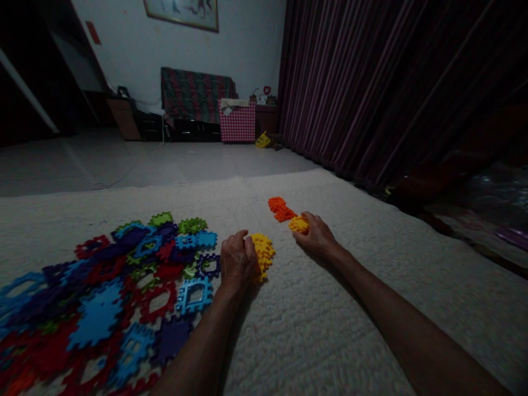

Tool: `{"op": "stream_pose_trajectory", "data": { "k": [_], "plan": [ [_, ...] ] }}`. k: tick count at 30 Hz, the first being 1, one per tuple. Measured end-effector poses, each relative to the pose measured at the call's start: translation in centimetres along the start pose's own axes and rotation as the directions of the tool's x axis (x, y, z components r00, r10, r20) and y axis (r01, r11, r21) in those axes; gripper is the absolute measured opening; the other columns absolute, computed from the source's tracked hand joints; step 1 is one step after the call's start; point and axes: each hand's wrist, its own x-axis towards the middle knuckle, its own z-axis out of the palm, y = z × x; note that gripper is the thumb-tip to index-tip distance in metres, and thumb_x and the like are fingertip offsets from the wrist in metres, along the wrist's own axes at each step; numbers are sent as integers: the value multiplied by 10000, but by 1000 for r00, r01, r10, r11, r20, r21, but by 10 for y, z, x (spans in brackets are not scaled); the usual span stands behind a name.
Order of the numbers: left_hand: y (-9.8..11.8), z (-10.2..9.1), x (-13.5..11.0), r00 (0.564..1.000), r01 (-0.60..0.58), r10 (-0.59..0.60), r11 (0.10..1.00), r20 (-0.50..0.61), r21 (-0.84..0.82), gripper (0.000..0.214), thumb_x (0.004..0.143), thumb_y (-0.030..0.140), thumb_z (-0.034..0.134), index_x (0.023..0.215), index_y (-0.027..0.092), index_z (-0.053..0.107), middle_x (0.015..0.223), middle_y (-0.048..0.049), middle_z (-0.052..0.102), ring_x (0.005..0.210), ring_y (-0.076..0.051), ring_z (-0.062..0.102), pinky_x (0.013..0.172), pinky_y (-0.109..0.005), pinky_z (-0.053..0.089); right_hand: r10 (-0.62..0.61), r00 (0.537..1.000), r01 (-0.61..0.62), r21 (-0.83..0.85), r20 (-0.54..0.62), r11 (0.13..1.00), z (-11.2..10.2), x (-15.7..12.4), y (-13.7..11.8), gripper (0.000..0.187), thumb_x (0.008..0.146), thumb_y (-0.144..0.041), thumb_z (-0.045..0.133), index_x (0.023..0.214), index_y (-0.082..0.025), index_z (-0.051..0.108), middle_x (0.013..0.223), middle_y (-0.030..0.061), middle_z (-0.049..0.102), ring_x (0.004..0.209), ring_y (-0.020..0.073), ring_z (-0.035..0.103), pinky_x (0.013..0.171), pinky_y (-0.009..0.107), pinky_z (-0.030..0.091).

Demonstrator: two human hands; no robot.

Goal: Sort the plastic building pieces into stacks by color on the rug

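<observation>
My left hand is curled round a stack of yellow toothed plastic tiles resting on the white textured mat. My right hand lies further out on the mat, its fingers closed on a smaller yellow-orange tile. Just beyond that tile sits a small group of orange tiles, touching or nearly touching it.
A wide heap of blue, red, purple and green interlocking tiles covers the mat to my left. Dark striped curtains hang on the right. Across the bare floor stand a covered sofa and a red checked box.
</observation>
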Motion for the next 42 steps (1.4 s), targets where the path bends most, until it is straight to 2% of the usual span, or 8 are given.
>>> {"op": "stream_pose_trajectory", "data": {
  "k": [7, 10, 14, 23, 26, 33, 36, 42],
  "plan": [
    [-1, -2, -1, 997, 62, -63, 998, 49, 15, 389, 910, 174, 387, 1171, 137, 673, 1003, -125, 726, 955, -249, 645, 901, -365, 475, -88, 990, 90, 9, -113, 996, -4, 0, -3, 604, 741, -358, 664, 1277, -99, 560, 1204, 204, 605, 1103, 324, 582, 959, 446, 482],
    [0, -4, 0, 990, 107, -111, 993, 86, 48, 411, 896, 146, 394, 1200, 168, 669, 950, -107, 726, 925, -238, 645, 856, -340, 476, -282, 938, 311, 127, -202, 942, -8, -6, -20, 542, 766, -294, 625, 1280, -134, 558, 1282, 189, 582, 1191, 319, 553, 1014, 483, 463],
    [1, -4, 1, 989, 96, -100, 994, 108, 46, 408, 885, 138, 419, 1202, 184, 672, 916, -90, 722, 911, -222, 643, 860, -321, 472, -500, 857, 513, 315, -127, 799, -1, -24, -52, 501, 792, -244, 597, 1288, -185, 558, 1311, 142, 604, 1238, 271, 557, 1042, 462, 471],
    [0, -4, -1, 989, 37, -39, 999, 146, 15, 409, 885, 129, 442, 1214, 199, 674, 927, -79, 732, 901, -214, 651, 868, -318, 475, -561, 823, 551, 373, -94, 746, 15, -43, -69, 384, 801, -188, 550, 1179, -162, 613, 1188, 150, 670, 1131, 263, 615, 987, 472, 509],
    [1, -6, -2, 984, -5, 2, 1000, 177, 19, 397, 880, 128, 457, 1195, 206, 684, 1002, -74, 737, 962, -214, 645, 918, -324, 462, -544, 830, 543, 398, -121, 740, 13, -43, -65, 395, 822, -190, 553, 1214, -176, 599, 1244, 151, 652, 1181, 256, 595, 1019, 481, 490],
    [7, -10, -5, 964, -56, 36, 996, 262, 67, 358, 906, 148, 446, 1146, 219, 703, 985, -93, 713, 995, -237, 605, 940, -370, 425, -374, 926, 346, 494, -44, 798, -3, -60, -43, 395, 826, -203, 541, 1213, -193, 618, 1300, 134, 632, 1228, 245, 586, 1058, 461, 470],
    [10, -12, -4, 957, -39, 15, 996, 291, 78, 327, 912, 169, 454, 1096, 234, 716, 955, -90, 702, 974, -237, 593, 925, -370, 410, -336, 942, 294, 464, 9, 836, -12, -74, -34, 407, 816, -195, 523, 1210, -207, 625, 1289, 121, 638, 1226, 251, 587, 1073, 480, 456],
    [10, -12, -4, 954, -28, 9, 998, 299, 60, 303, 901, 180, 468, 1055, 231, 724, 934, -95, 693, 972, -247, 583, 913, -374, 402, -124, 988, 146, 331, -86, 932, -3, -88, -46, 499, 804, -340, 578, 1263, -145, 562, 1226, 184, 598, 1135, 300, 591, 974, 518, 512]
  ]
}}
